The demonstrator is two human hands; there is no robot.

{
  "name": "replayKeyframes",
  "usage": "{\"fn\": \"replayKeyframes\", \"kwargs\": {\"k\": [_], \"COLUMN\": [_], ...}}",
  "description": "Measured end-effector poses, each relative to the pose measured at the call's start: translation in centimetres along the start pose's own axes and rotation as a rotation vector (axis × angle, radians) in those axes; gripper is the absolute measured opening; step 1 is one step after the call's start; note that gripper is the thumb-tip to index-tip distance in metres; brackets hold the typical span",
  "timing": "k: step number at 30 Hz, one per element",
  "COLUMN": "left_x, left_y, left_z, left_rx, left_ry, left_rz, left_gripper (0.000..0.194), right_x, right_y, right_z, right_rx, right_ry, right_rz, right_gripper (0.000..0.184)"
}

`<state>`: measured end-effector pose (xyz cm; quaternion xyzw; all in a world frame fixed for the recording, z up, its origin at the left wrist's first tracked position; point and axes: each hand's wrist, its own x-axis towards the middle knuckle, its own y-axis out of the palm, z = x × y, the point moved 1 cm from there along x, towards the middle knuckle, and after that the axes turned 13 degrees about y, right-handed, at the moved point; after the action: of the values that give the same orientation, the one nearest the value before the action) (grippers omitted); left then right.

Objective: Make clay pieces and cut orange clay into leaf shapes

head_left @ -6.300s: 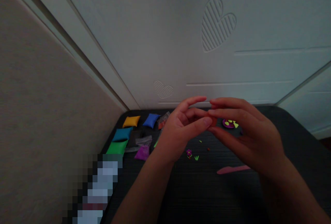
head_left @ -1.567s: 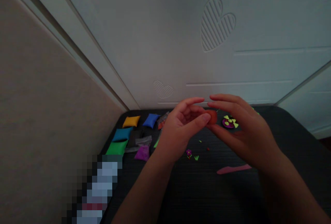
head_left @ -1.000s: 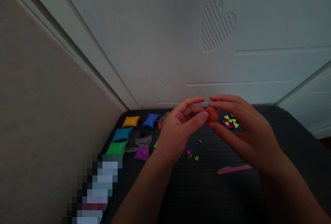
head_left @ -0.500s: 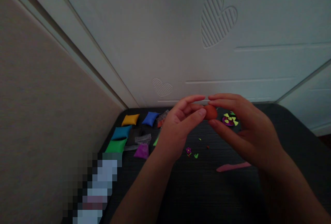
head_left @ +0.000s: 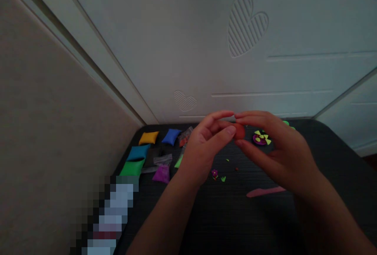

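Observation:
A small orange-red lump of modelling clay (head_left: pixel 240 131) is held up between both hands, above the far part of the dark table. My left hand (head_left: pixel 207 141) pinches its left side between thumb and fingers. On the other side, my right hand (head_left: pixel 277 141) grips it with fingertips above and thumb below. Under the hands lie a tiny purple clay flower (head_left: pixel 215 173), a green grass-like clay piece (head_left: pixel 223 179) and a small brown bit (head_left: pixel 236 169). A pink plastic clay knife (head_left: pixel 265 191) rests below my right hand, its right end hidden by the wrist.
Clay packets in yellow (head_left: pixel 149 137), blue (head_left: pixel 171 136), teal (head_left: pixel 138 152), green (head_left: pixel 132 167) and purple (head_left: pixel 161 173) lie at the table's left. A purple clay disc with pale yellow pieces (head_left: pixel 260 137) sits behind my right hand. A white panel with hearts (head_left: pixel 188 59) rises behind the table (head_left: pixel 229 223).
My right hand has shifted slightly left around the clay, and its fingers have come closer to the left hand's. The clay stays held between both hands. The view has tilted a little.

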<state>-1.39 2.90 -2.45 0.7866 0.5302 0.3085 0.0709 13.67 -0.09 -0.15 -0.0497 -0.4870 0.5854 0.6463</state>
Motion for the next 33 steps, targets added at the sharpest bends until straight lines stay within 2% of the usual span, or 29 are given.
{"fn": "replayKeyframes", "kwargs": {"k": [13, 21, 33], "left_x": [-0.1, -0.3, -0.3], "left_y": [0.2, 0.3, 0.1], "left_z": [0.1, 0.5, 0.7], "left_rx": [-0.028, -0.031, 0.0], "left_ry": [-0.011, -0.054, -0.057], "left_rz": [-0.013, -0.013, -0.021], "left_gripper": [0.026, 0.026, 0.029], "right_x": [0.0, 0.0, 0.1], "right_y": [0.2, 0.8, 1.0], "right_z": [0.0, 0.2, 0.2], "right_rx": [0.009, 0.038, 0.053], "right_ry": [-0.009, 0.043, 0.067], "right_rz": [0.005, 0.09, 0.111], "right_gripper": [0.028, 0.028, 0.029]}}
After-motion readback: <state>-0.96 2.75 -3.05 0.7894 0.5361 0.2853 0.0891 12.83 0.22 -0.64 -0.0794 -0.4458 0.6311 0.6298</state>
